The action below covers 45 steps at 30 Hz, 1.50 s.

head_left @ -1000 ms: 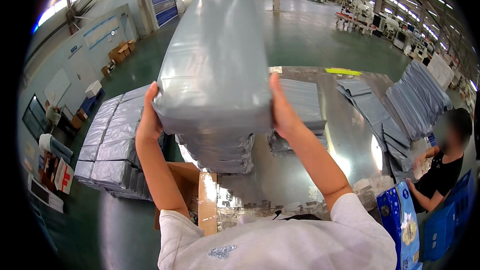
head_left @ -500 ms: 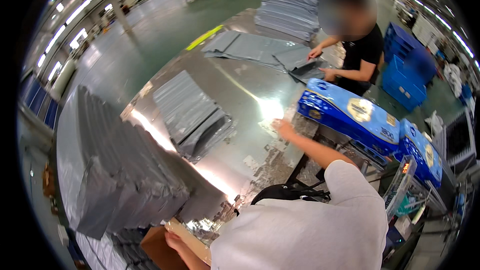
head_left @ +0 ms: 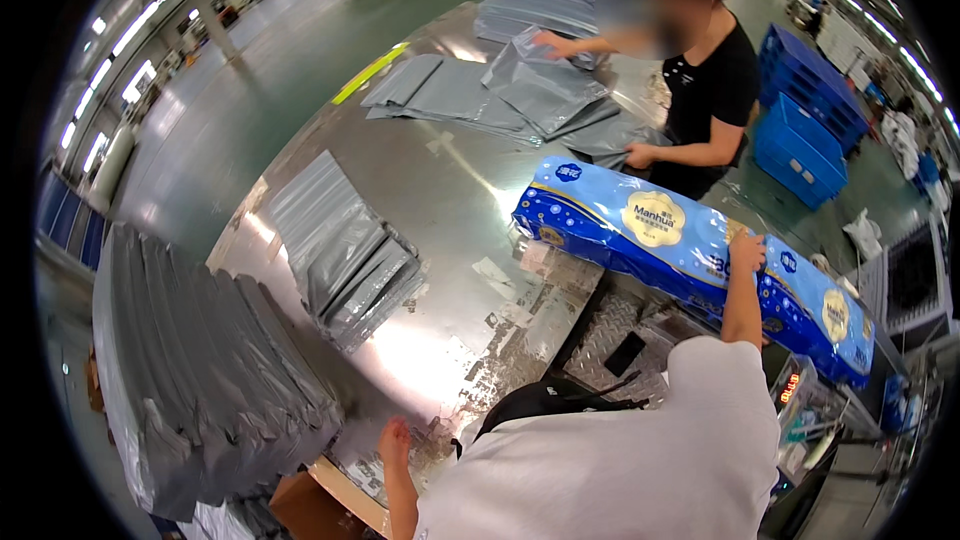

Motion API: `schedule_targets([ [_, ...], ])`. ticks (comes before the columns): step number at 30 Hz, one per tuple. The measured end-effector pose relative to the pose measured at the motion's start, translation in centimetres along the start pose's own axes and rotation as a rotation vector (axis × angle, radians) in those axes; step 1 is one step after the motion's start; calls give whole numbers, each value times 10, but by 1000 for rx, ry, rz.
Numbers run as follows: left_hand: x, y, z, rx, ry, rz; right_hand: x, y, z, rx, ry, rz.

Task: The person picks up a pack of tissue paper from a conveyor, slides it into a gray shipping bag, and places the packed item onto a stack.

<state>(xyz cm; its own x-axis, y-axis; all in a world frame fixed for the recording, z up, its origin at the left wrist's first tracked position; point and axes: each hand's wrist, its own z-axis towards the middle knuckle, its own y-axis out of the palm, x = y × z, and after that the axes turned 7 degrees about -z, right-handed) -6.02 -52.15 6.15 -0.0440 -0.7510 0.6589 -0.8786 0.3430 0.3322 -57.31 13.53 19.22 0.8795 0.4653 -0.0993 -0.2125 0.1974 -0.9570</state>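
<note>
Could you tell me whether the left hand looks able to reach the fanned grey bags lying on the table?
Probably yes: the left hand rests at the table edge, and bare metal lies between it and the grey bags.

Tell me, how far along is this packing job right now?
Done: a grey bag stack stands at the table edge, by the left hand. In hand: the right hand rests on a blue pack. Left: that pack is unbagged; loose grey bags lie nearby.

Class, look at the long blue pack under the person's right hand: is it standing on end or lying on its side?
Lying on its side. The blue pack stretches lengthwise across the metal table, with the right hand resting on top.
</note>
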Motion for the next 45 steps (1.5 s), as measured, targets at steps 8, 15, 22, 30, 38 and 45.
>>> schedule_targets([
  [8, -26, 148, 0, -245, -162, 487, -59, -46, -47, -612, -927, -194],
  [15, -87, 235, 79, -332, 379, 812, -116, -30, -232, -2030, -1292, -540],
  [22, -81, 291, 78, -439, -130, 112, -107, 109, -383, -1325, -748, 933],
  [30, 74, 310, -11, -645, -314, 362, -139, -93, -366, -2228, -484, 710],
  [38, 146, 323, -26, -681, -213, 624, -210, -122, -374, -2384, -604, 702],
  [45, 86, 294, -17, -778, 123, 850, -204, -5, -408, -2509, -324, 996],
])
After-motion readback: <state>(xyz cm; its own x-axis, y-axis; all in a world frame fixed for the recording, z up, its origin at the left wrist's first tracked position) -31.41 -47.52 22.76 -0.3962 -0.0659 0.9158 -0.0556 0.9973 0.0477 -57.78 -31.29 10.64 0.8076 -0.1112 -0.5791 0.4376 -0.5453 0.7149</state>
